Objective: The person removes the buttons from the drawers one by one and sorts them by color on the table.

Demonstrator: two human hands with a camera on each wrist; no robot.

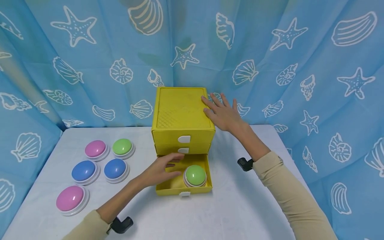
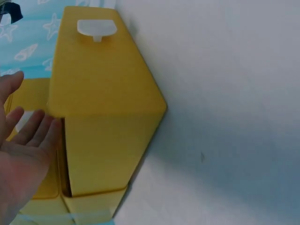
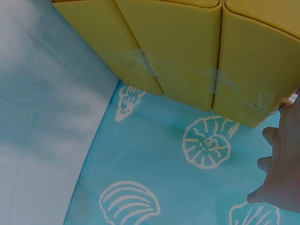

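A yellow drawer unit [image 1: 183, 106] with white tabs stands at the back of the table. Its bottom drawer [image 1: 168, 191] is pulled out, and a green dome button [image 1: 195, 175] on a white base sits inside, toward the right. My left hand [image 1: 160, 170] hovers over the left part of that drawer, fingers loosely extended and holding nothing. In the left wrist view, the left hand [image 2: 23, 145] is beside the drawer front [image 2: 98, 70]. My right hand [image 1: 223, 115] has its fingers spread at the unit's upper right edge; the right wrist view shows it against the taped side [image 3: 253, 70].
On the left of the white table [image 1: 240, 206] stand several dome buttons: a pink one [image 1: 95, 148], a green one [image 1: 122, 146], two blue ones [image 1: 84, 170] and a larger-looking pink one [image 1: 70, 199]. A blue shell-print curtain [image 1: 192, 30] hangs behind and at the sides.
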